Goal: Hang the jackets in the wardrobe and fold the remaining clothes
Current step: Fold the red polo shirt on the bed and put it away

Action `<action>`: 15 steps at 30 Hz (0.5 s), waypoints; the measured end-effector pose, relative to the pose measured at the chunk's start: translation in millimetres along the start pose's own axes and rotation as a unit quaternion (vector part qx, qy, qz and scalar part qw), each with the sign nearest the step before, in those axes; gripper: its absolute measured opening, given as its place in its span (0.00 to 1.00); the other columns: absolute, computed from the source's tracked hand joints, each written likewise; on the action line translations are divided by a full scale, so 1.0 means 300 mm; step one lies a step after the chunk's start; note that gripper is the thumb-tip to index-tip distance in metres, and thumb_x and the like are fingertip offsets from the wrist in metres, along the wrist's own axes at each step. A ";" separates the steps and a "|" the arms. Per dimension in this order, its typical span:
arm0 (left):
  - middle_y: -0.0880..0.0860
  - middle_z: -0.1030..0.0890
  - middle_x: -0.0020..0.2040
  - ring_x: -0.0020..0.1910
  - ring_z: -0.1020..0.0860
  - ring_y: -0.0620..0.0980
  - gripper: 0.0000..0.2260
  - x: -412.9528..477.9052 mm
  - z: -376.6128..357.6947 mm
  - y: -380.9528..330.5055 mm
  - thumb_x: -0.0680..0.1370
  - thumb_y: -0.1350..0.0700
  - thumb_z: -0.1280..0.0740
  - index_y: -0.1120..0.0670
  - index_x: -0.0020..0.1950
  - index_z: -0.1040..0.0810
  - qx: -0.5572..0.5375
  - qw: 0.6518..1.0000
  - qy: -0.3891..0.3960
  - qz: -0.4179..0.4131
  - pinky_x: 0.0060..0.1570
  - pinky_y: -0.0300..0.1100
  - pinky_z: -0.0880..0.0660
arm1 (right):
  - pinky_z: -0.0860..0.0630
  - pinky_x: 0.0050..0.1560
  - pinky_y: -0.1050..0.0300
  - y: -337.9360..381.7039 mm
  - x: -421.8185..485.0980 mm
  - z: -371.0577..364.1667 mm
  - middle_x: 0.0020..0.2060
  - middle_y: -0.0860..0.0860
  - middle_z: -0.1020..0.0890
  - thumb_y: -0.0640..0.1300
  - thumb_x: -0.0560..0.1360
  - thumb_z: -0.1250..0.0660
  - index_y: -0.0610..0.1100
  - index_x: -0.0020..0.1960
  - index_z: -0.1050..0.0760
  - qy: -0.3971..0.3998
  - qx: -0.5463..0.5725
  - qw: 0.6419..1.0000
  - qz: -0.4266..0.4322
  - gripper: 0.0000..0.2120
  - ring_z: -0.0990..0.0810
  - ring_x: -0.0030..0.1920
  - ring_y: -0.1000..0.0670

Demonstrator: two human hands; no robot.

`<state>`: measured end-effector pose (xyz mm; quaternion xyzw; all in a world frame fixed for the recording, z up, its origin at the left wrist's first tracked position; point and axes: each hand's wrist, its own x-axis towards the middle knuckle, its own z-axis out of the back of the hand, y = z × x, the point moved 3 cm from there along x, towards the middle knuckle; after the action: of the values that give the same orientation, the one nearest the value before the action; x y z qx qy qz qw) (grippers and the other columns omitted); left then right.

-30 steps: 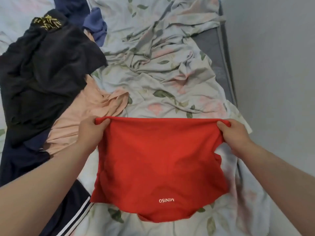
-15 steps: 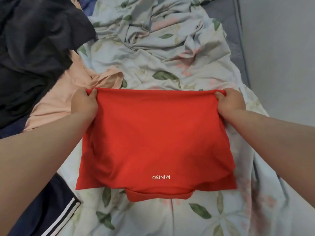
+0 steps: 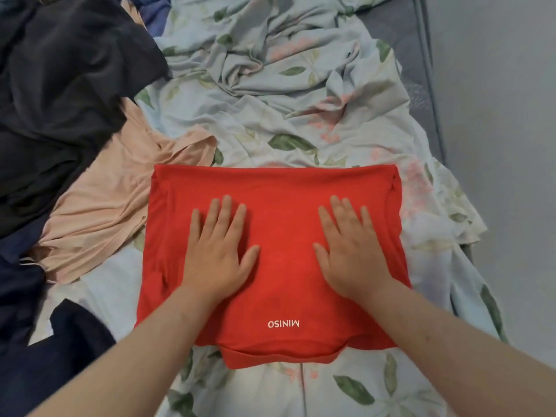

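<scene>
The red shirt (image 3: 279, 257) is lying folded into a rough rectangle in the lower middle of the frame, on the floral bedsheet (image 3: 270, 94), and the person is pressing it flat with both palms. The left hand (image 3: 218, 251) is resting on the left half and the right hand (image 3: 349, 251) on the right half, each with fingers straight and spread wide, gripping nothing. The fold is looking a little uneven: a curved strip of an under layer is peeking out below the front edge, near the small white lettering, and the upper right corner is bunching slightly. If the hands are sliding outward rather than pressing straight down, I would expect them to be dragging the top layer off the one beneath and widening that mismatch. The sheet underneath is lying rumpled, especially toward the top of the frame, so it may be creeping along with any push and wrinkling the shirt from below. At the left, the peach garment (image 3: 114, 206) is sitting just beside the shirt's upper left corner, with the dark clothes pile (image 3: 60, 94) above it in the upper left; a careless lift there could be catching the peach fabric and undoing the fold.
</scene>
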<state>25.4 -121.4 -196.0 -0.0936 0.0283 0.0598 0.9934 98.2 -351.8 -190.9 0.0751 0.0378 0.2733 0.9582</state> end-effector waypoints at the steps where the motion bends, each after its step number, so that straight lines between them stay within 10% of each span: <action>1: 0.59 0.41 0.79 0.78 0.44 0.59 0.36 -0.015 -0.030 0.007 0.76 0.36 0.46 0.55 0.78 0.38 0.018 0.999 0.017 0.025 0.76 0.60 0.53 | 0.45 0.75 0.35 -0.013 -0.016 -0.027 0.75 0.39 0.36 0.56 0.76 0.46 0.41 0.75 0.34 0.032 -0.013 0.999 -0.011 0.32 0.37 0.75 0.37; 15: 0.60 0.41 0.79 0.79 0.45 0.59 0.38 -0.002 -0.091 0.032 0.74 0.34 0.49 0.57 0.78 0.39 0.051 0.994 0.054 0.083 0.75 0.59 0.54 | 0.40 0.75 0.43 -0.068 -0.052 -0.019 0.73 0.40 0.31 0.46 0.76 0.33 0.39 0.70 0.28 -0.022 0.132 0.987 -0.087 0.24 0.32 0.73 0.39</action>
<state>22.4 -117.3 -224.6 -0.0427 0.0930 0.1357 0.9854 94.9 -376.6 -199.3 0.2038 0.0588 0.1794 0.9607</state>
